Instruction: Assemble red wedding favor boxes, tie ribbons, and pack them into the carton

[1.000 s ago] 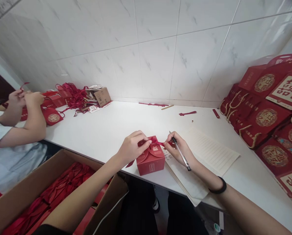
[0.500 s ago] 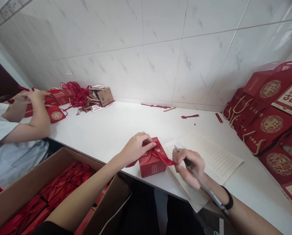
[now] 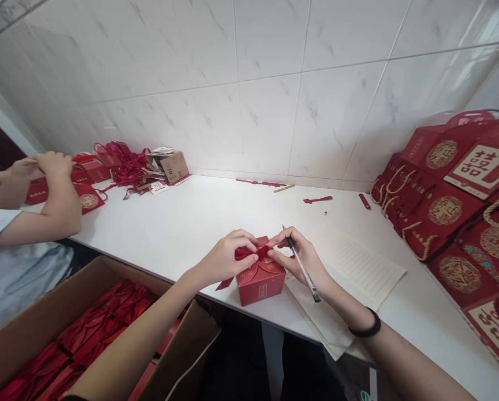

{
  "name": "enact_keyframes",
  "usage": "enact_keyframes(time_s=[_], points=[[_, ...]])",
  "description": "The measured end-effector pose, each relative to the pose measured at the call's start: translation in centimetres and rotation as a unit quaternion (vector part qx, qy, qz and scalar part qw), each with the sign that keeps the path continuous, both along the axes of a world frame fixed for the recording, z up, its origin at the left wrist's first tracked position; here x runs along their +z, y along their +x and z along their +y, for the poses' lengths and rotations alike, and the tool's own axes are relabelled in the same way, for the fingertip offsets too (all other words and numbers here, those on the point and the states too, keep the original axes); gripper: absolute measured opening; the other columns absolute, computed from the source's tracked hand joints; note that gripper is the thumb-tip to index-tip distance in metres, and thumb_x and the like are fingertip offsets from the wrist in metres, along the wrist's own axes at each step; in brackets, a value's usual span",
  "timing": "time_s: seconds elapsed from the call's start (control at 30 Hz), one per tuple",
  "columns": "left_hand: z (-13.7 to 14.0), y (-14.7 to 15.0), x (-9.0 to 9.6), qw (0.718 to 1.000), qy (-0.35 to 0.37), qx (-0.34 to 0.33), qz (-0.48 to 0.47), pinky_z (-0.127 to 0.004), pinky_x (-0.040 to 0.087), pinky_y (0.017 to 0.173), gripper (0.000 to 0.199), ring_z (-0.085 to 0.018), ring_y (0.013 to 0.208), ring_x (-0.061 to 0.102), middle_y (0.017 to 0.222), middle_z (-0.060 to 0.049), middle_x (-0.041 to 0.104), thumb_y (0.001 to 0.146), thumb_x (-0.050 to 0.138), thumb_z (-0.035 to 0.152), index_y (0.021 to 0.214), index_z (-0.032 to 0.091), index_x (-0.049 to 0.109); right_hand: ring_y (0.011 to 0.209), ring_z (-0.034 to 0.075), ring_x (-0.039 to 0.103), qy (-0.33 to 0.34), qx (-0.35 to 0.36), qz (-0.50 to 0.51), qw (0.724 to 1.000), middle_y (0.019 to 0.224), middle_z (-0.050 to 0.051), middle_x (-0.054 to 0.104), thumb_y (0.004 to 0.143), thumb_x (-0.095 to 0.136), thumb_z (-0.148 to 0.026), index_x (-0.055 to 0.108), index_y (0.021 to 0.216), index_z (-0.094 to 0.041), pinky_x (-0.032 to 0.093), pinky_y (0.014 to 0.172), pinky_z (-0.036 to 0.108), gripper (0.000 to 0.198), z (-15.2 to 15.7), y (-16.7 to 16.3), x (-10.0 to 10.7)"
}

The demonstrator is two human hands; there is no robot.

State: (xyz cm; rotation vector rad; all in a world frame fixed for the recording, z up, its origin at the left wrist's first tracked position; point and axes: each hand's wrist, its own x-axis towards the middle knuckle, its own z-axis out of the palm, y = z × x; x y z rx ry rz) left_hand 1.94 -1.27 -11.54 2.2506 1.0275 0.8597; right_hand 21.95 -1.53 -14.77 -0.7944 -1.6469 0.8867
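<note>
A small red gift box [image 3: 260, 285] with gold print stands at the front edge of the white table. Across its top runs a red ribbon [image 3: 263, 252], gathered at the middle of the lid. My left hand [image 3: 228, 256] is closed on the ribbon, pinching it at the left of the gather. From the other side my right hand [image 3: 297, 256] pinches the ribbon too, its fingertips close to the left ones. A pen [image 3: 303, 267] is tucked in the right hand, slanting down toward the wrist. A ribbon tail hangs at the box's left side.
An open notebook [image 3: 364, 267] lies right of the box. Red gift bags [image 3: 445, 211] are stacked at the right. A cardboard carton [image 3: 103, 267] of red ribboned boxes stands lower left. Ribbons [image 3: 128, 164] and a small carton [image 3: 174, 167] lie near a co-worker's arms [image 3: 57, 195].
My right hand has moved left and up to the box top, bringing the ribbon end to the middle beside my left hand. The pen has stayed in it. The view has shifted slightly.
</note>
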Motion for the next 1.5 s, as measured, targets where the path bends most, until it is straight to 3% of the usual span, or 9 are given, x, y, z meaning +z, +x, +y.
enact_keyframes(time_s=[0.17, 0.33, 0.47, 0.63, 0.87, 1.07, 1.2, 1.33, 1.5], points=[[-0.3, 0.9, -0.3, 1.000, -0.002, -0.004, -0.009, -0.035, 0.044, 0.091, 0.008, -0.021, 0.101, 0.055, 0.102, -0.007, 0.061, 0.079, 0.057, 0.025, 0.078, 0.020, 0.064, 0.060, 0.015, 0.049, -0.057, -0.062, 0.028, 0.996, 0.068, 0.001, 0.055, 0.075, 0.065, -0.042, 0.046, 0.075, -0.020, 0.038, 0.057, 0.026, 0.029, -0.3, -0.2, -0.1], [-0.4, 1.5, -0.6, 1.000, 0.000, -0.007, -0.028, -0.034, 0.044, 0.090, 0.005, -0.020, 0.099, 0.056, 0.101, -0.006, 0.061, 0.078, 0.058, 0.020, 0.076, 0.020, 0.063, 0.055, 0.013, 0.044, -0.106, -0.104, 0.079, 0.986, 0.063, -0.001, 0.050, 0.070, 0.067, -0.044, 0.040, 0.073, -0.020, 0.035, 0.052, 0.024, 0.036, -0.2, -0.5, -0.7], [-0.4, 1.7, -0.9, 0.999, 0.001, 0.004, -0.036, -0.034, 0.042, 0.091, 0.006, -0.020, 0.100, 0.055, 0.100, -0.005, 0.061, 0.078, 0.058, 0.022, 0.074, 0.020, 0.062, 0.057, 0.013, 0.044, -0.104, -0.069, 0.068, 0.990, 0.066, -0.001, 0.049, 0.071, 0.067, -0.049, 0.041, 0.074, -0.020, 0.035, 0.054, 0.024, 0.039, 0.2, 0.4, -0.8], [-0.5, 1.8, -1.2, 0.999, -0.004, 0.020, -0.048, -0.034, 0.043, 0.090, 0.007, -0.021, 0.099, 0.057, 0.099, -0.006, 0.062, 0.077, 0.058, 0.022, 0.072, 0.021, 0.062, 0.057, 0.012, 0.040, -0.102, 0.018, -0.024, 0.994, 0.066, -0.001, 0.048, 0.086, 0.051, -0.048, 0.045, 0.075, -0.018, 0.031, 0.053, 0.024, 0.032, 0.5, 2.4, 0.0], [-0.5, 2.3, -1.4, 0.997, 0.011, 0.049, -0.066, -0.034, 0.044, 0.088, 0.007, -0.020, 0.095, 0.059, 0.096, -0.005, 0.063, 0.074, 0.057, 0.018, 0.069, 0.019, 0.061, 0.054, 0.012, 0.039, 0.067, 0.016, -0.124, 0.990, 0.065, -0.002, 0.046, 0.082, 0.056, -0.028, 0.043, 0.077, -0.020, 0.032, 0.052, 0.023, 0.016, 0.0, 2.8, -0.1], [-0.6, 2.4, -1.5, 0.995, 0.004, 0.068, -0.074, -0.033, 0.046, 0.087, 0.009, -0.018, 0.093, 0.060, 0.096, -0.004, 0.063, 0.075, 0.056, 0.018, 0.067, 0.019, 0.061, 0.060, 0.012, 0.048, 0.254, -0.023, -0.130, 0.958, 0.072, 0.000, 0.051, 0.084, 0.052, -0.017, 0.044, 0.083, -0.019, 0.039, 0.054, 0.023, 0.009, -0.8, 2.0, 0.0], [-0.7, 2.5, -1.6, 0.994, 0.003, 0.079, -0.077, -0.031, 0.047, 0.085, 0.011, -0.017, 0.091, 0.060, 0.094, -0.003, 0.064, 0.075, 0.056, 0.015, 0.067, 0.019, 0.061, 0.062, 0.012, 0.048, 0.304, -0.016, -0.127, 0.944, 0.074, 0.001, 0.051, 0.086, 0.051, -0.011, 0.044, 0.086, -0.020, 0.039, 0.055, 0.023, 0.011, -1.4, 1.7, 0.1], [-0.8, 2.6, -1.5, 0.993, 0.006, 0.079, -0.082, -0.030, 0.047, 0.084, 0.011, -0.016, 0.091, 0.060, 0.093, -0.003, 0.063, 0.074, 0.055, 0.011, 0.068, 0.019, 0.059, 0.059, 0.012, 0.039, 0.373, 0.016, -0.194, 0.907, 0.067, 0.001, 0.044, 0.085, 0.045, -0.003, 0.042, 0.082, -0.019, 0.030, 0.051, 0.024, 0.016, -2.1, 1.7, 0.2], [-0.8, 2.2, -1.4, 0.994, -0.024, 0.070, -0.080, -0.030, 0.048, 0.084, 0.013, -0.016, 0.093, 0.060, 0.095, -0.003, 0.062, 0.074, 0.053, 0.008, 0.070, 0.019, 0.059, 0.062, 0.013, 0.039, 0.344, 0.017, -0.217, 0.913, 0.069, 0.002, 0.046, 0.084, 0.045, -0.003, 0.041, 0.080, -0.017, 0.029, 0.055, 0.025, 0.015, -2.7, 1.9, 0.7]])
